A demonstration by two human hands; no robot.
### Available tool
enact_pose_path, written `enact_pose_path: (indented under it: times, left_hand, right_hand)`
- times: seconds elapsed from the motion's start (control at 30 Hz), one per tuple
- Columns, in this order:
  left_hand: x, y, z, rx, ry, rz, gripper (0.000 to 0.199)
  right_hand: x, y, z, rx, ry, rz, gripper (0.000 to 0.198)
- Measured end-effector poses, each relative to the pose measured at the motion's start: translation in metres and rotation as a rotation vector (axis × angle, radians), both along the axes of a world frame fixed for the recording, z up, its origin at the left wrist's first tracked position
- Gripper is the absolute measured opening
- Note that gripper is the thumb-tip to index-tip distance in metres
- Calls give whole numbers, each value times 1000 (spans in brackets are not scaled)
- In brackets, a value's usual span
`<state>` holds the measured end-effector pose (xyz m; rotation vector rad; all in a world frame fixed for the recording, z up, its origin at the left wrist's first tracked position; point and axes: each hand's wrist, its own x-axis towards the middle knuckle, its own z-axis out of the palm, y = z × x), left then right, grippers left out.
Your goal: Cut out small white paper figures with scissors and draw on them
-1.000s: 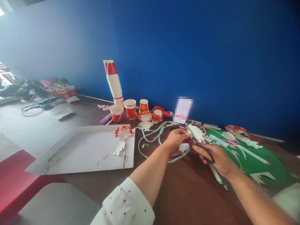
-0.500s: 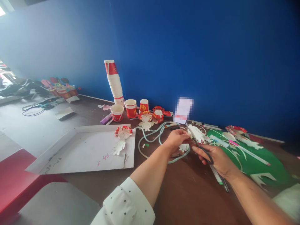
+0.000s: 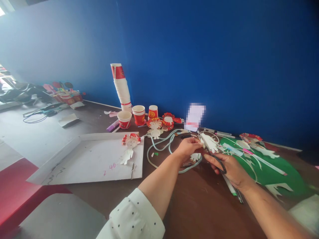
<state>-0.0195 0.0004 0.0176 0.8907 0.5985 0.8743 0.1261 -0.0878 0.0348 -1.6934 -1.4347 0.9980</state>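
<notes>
Between the fingertips of my left hand (image 3: 188, 148) is a small piece of white paper (image 3: 202, 142), pinched. My right hand (image 3: 231, 171) is closed around black-handled scissors (image 3: 220, 162), whose blades point up and left to the paper. How far the blades are apart is too small to tell. Just behind the paper is a white paper cutout (image 3: 210, 142) with a jagged edge; I cannot tell if it touches the held piece. Under my hands lies another white cutout (image 3: 195, 157), partly covered by my left hand.
A shallow white cardboard tray (image 3: 94, 159) holds a paper figure with a red fringe (image 3: 131, 142). Behind stand paper cups (image 3: 124, 119) and a tall cup stack (image 3: 121, 88). A pale blue cable (image 3: 152, 159) loops mid-table. Markers (image 3: 265, 161) lie on a green sheet (image 3: 286, 172) at right.
My left hand and the pinched paper have shifted very slightly to the right, toward the scissors. Everything else on the table stays where it was.
</notes>
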Motion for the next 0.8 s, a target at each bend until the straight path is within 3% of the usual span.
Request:
enact_pose_path:
  times: [0.23,0.8]
  left_hand:
    - [0,1,0,3,13,3,17]
    - [0,4,-3,15,8,-9,24]
  right_hand:
    - [2,1,-4,11,-11,-1,44]
    - [-2,-1,3,-19,21,-13,45]
